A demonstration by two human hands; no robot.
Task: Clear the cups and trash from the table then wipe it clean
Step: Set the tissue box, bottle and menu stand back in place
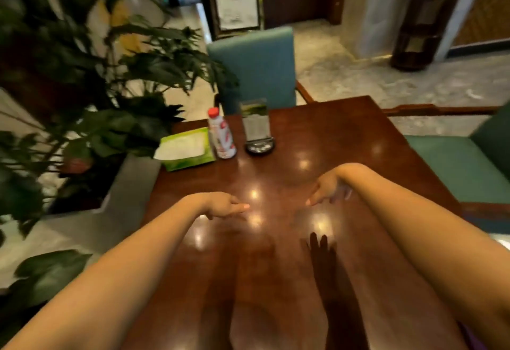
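Both hands, left hand (223, 207) and right hand (328, 191), hover empty, fingers loosely spread, over the glossy dark-wood table (345, 140), reflecting lights.

Pretty dim warm indoor light, coming from overhead spots that bounce off the glossy table (331, 140) as a cluster of white glare blobs mid-surface. A dark hand-shaped shadow falls on the table's near part. Everything's soft and motion-blurred, and past the table's edges the room bends, wide-angle style.
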